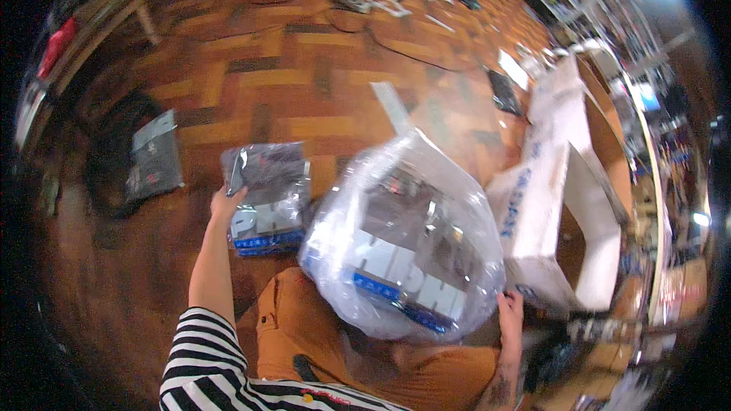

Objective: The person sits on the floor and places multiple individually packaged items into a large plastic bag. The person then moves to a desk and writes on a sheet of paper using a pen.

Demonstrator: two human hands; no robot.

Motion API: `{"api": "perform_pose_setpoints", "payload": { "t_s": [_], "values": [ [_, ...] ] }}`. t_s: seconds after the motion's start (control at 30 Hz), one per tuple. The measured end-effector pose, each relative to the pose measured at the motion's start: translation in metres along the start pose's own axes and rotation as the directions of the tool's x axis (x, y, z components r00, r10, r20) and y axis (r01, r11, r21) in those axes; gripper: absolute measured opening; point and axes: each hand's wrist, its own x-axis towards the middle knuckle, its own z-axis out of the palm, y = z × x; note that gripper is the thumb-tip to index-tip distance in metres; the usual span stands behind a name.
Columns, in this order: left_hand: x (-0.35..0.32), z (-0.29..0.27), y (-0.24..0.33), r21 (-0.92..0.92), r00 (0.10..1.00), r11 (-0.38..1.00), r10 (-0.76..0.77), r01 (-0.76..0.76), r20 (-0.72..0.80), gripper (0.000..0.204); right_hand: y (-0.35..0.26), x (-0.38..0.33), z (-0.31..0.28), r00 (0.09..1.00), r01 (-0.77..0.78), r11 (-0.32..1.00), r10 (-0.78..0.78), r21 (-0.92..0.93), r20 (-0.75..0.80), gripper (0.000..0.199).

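I see a big clear plastic bag standing on the wooden floor just ahead of my knees, bulging with flat packets; the ones I can make out through the film are dark on top with white and blue bands lower down. To its right stands an open white cardboard box with blue printing along its side; what lies inside it I cannot tell. Left of the bag sits a small stack of packets in shiny wrap, dark above, white and blue at the bottom edge. Further left on the floor lies a flat grey pouch, well apart from the stack. More dark packets and scraps of paper are scattered at the far side of the floor.

My left hand is closed on the left edge of the stack of packets, thumb over the top one, holding it. My right hand rests against the lower right side of the clear plastic bag, fingers curled onto the film; whether it truly grips I cannot tell
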Motion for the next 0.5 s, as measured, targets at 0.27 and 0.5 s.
{"api": "perform_pose_setpoints", "payload": {
  "t_s": [0.27, 0.5],
  "values": [
    [0.027, 0.026, -0.036, -0.246, 0.949, 0.921, -0.268, 0.303, 0.165, 0.073, -0.009, 0.026, 0.027, 0.955, 0.298, 0.921, -0.291, -0.249, 0.066, 0.033],
    [-0.121, -0.078, 0.114, -0.250, 0.864, 0.828, 0.484, -0.503, -0.137, 0.066, -0.038, 0.015, 0.028, 0.875, 0.354, 0.916, -0.396, -0.189, -0.279, 0.022]
  ]
}}
